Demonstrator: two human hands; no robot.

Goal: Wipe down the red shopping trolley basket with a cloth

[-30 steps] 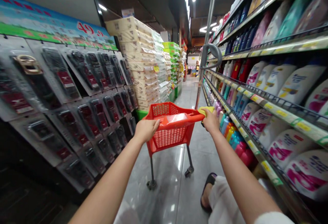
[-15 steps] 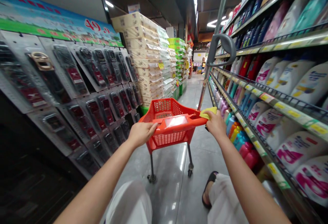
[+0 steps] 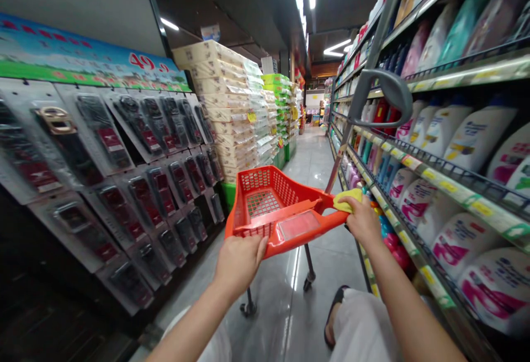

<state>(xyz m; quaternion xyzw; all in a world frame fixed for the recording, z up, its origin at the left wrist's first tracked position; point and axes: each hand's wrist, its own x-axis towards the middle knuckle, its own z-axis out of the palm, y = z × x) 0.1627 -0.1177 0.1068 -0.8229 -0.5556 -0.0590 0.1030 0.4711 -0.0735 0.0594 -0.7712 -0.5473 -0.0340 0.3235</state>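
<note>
A red plastic shopping cart on dark legs with casters stands in front of me, its basket turned a little to the left. My left hand is wrapped round the left end of its handle. At the handle's right end, my right hand grips a yellow cloth, pressed against the bar. Whether the right fingers also close round the bar is hidden. Bare grid shows at the bottom of the basket. Rising on the cart's right side is a metal pole with a grey loop handle.
Shelves of shampoo bottles line the right side, close to the pole. On the left hangs a rack of packaged belts. Stacked cartons stand beyond it. A tiled floor aisle runs ahead between them.
The cart's handle has come lower and nearer to me, and the basket has turned, its right side swinging outward. Both hands have moved with it. The pole now leans further right.
</note>
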